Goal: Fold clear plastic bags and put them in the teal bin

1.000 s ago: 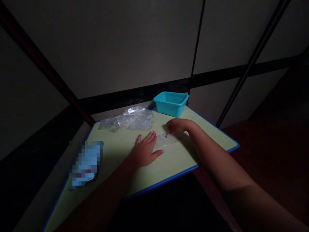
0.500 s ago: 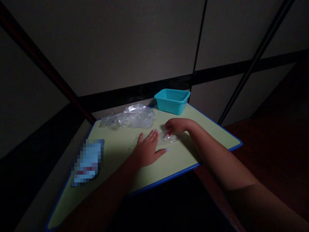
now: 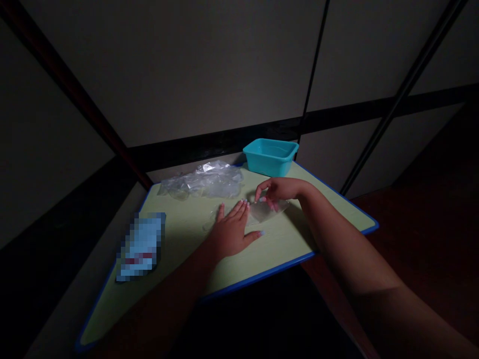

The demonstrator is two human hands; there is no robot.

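Note:
A thin clear plastic piece (image 3: 262, 213), perhaps a bag or glove, lies on the pale yellow-green table (image 3: 277, 239). My left hand (image 3: 232, 229) rests flat on it with the fingers stretched and the thumb apart. Over its right part is my right hand (image 3: 277, 192), wrist bent and curved fingers spread apart. Some of those fingertips touch the plastic or show through it; which one I cannot tell. The plastic's right end looks slightly raised and spread. Part of the sheet is hidden beneath my left hand.
Crumpled clear plastic (image 3: 205, 180) lies along the back edge. A turquoise basin (image 3: 268, 163) stands at the back right corner. On the left is a blurred blue packet (image 3: 141, 247). Panelled doors (image 3: 224, 75) rise right behind the table, which has a blue rim.
My right hand's fingers have gone from bunched together to spread apart, and the plastic under them looks flatter and wider. My left hand stays pressed on the plastic. The view has shifted slightly.

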